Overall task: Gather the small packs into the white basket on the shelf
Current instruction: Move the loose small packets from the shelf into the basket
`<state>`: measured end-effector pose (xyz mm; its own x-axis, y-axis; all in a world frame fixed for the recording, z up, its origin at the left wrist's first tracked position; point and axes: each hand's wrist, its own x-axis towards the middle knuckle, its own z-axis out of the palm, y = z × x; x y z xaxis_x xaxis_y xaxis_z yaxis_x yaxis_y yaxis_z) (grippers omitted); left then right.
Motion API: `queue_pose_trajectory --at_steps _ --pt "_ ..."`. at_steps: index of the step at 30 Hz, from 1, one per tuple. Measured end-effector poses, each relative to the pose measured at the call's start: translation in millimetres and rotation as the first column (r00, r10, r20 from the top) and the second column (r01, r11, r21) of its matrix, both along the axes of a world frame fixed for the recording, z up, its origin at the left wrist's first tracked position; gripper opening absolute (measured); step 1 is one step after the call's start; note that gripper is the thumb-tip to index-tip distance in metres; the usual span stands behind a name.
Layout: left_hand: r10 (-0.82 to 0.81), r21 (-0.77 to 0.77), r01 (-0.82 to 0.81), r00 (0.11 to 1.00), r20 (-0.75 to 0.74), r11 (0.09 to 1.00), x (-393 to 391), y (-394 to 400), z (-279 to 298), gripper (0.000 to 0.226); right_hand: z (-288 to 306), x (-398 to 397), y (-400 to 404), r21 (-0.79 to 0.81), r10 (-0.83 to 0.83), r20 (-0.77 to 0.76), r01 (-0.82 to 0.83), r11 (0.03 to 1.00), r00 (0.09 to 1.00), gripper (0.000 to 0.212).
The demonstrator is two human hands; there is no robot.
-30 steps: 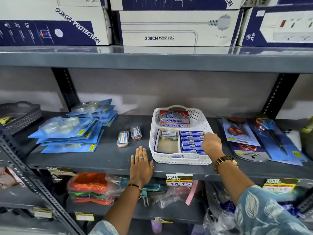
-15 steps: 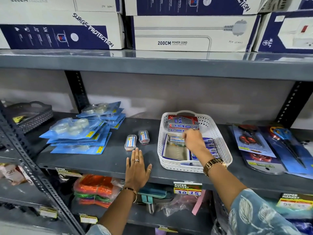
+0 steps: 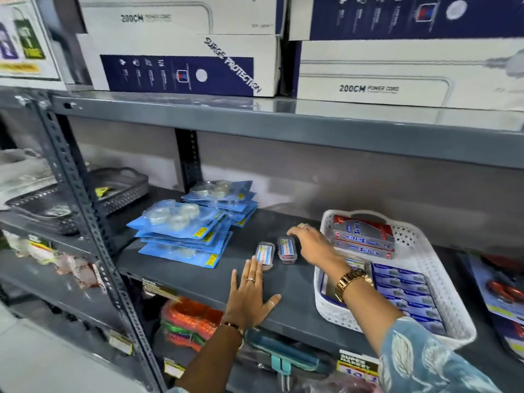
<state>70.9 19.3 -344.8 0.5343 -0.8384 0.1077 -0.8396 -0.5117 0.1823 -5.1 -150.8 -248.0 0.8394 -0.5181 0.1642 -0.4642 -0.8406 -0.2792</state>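
Two small clear packs lie side by side on the grey shelf (image 3: 198, 276): the left pack (image 3: 265, 253) and the right pack (image 3: 286, 249). My right hand (image 3: 313, 245) reaches over from the white basket (image 3: 425, 251), fingers spread just above and right of the right pack, holding nothing. My left hand (image 3: 251, 296) lies flat on the shelf, its fingertips touching the near end of the left pack. The basket holds red and grey boxes (image 3: 363, 238) at the back and blue packs (image 3: 402, 290) in rows.
Stacks of blue blister packs (image 3: 184, 231) lie left of the small packs. A dark tray (image 3: 85, 194) sits on the neighbouring shelf at the left. Scissors cards (image 3: 502, 290) lie right of the basket. Large boxes (image 3: 181, 63) fill the shelf above. A low upper shelf edge overhangs.
My right hand left the basket and moved left to the right small pack. The view swung left. My left hand stays flat on the shelf.
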Motion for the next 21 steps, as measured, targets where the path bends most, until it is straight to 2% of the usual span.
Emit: queue_pose_trajectory --at_steps 5,10,12,15,19,21 --pt "-0.019 -0.011 0.019 0.999 0.031 1.0 3.8 -2.9 -5.7 0.089 -10.5 25.0 -6.9 0.077 0.062 -0.111 -0.053 0.996 0.992 0.049" --pt "-0.032 -0.032 0.033 0.999 0.024 0.999 5.3 -3.1 -7.1 0.092 -18.0 39.7 -16.8 0.189 0.109 -0.323 -0.049 0.981 0.94 0.079" --pt "-0.032 -0.034 0.032 0.999 0.018 0.999 6.2 -3.4 -6.9 0.092 -20.4 45.0 -19.8 0.226 0.098 -0.366 -0.014 0.974 0.925 0.084" --pt "-0.035 -0.027 0.035 0.999 0.009 0.999 6.9 -3.1 -7.8 0.092 -22.5 50.1 -19.0 0.246 0.079 -0.369 0.016 0.969 0.926 0.086" --pt "-0.039 -0.047 0.039 0.999 -0.003 0.998 8.3 -3.7 -10.0 0.092 -20.9 46.1 -18.5 0.246 -0.004 -0.366 0.101 0.964 0.931 0.098" --pt "-0.039 -0.038 0.039 0.999 0.003 0.999 9.0 -3.9 -11.7 0.092 -20.1 40.8 -18.9 0.234 -0.041 -0.32 0.121 0.965 0.946 0.099"
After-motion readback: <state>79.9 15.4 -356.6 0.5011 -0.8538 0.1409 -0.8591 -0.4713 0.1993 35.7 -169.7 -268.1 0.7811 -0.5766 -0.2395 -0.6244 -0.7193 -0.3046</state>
